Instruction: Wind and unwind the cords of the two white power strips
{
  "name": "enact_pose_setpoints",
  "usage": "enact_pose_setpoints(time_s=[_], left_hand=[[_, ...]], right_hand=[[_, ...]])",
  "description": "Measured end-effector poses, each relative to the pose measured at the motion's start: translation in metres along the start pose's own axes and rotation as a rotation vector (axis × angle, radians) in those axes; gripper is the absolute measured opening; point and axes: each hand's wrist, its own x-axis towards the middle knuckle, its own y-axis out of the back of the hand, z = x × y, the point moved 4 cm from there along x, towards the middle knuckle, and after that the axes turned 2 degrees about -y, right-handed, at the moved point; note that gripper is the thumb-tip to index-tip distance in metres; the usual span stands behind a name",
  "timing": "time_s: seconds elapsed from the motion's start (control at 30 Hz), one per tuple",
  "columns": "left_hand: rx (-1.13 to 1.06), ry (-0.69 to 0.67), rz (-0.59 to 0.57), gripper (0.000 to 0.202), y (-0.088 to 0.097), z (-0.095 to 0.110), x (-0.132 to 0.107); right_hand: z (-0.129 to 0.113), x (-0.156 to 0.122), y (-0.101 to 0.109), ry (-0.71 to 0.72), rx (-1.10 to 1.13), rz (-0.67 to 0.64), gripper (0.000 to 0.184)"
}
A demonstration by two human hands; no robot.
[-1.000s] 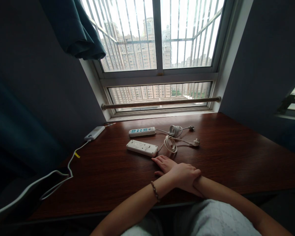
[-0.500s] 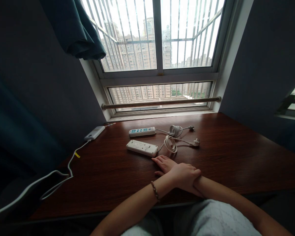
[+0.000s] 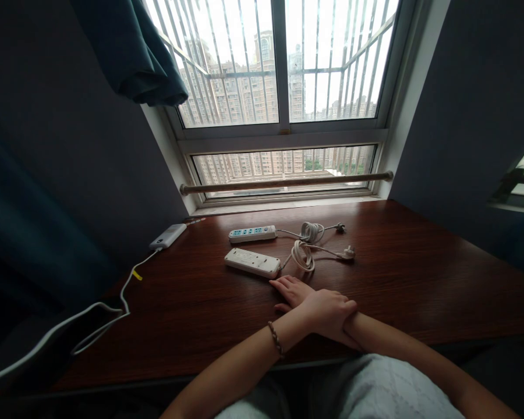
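Note:
My left hand (image 3: 329,311), with a braided bracelet (image 3: 276,340) on its wrist, lies across my right wrist, fingers wrapped round it. Under it, my right hand (image 3: 293,290) rests palm down on the tabletop, fingers stretched out and holding nothing. Its fingertips are close to the near corner of an overturned white power strip (image 3: 252,263); whether they touch it I cannot tell. That strip's coiled cord (image 3: 303,256) ends in a white plug (image 3: 348,252). Just behind lies a second power strip (image 3: 252,234), blue sockets up, its grey cord (image 3: 311,231) coiled and its plug (image 3: 340,227) dark.
A white box-shaped device (image 3: 168,237) sits at the left edge of the brown wooden table (image 3: 419,279). Its white cable (image 3: 124,291), with a yellow tag (image 3: 137,274), runs off the left side. Behind the table are a horizontal rail (image 3: 288,183) and a barred window; a blue curtain (image 3: 144,70) hangs at left.

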Motion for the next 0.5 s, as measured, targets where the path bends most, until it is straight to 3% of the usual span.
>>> enact_pose_setpoints(time_s=[0.3,0.5], left_hand=[[0.155,0.016,-0.047,0.072,-0.0011,0.0020,-0.0002],[0.187,-0.042,-0.104,0.106,-0.0080,0.0038,0.0034]], right_hand=[[0.0015,0.0006,-0.0023,0.001,0.006,0.007,0.072],[0.0026,0.0006,-0.0038,0.011,0.004,0.028,0.070]])
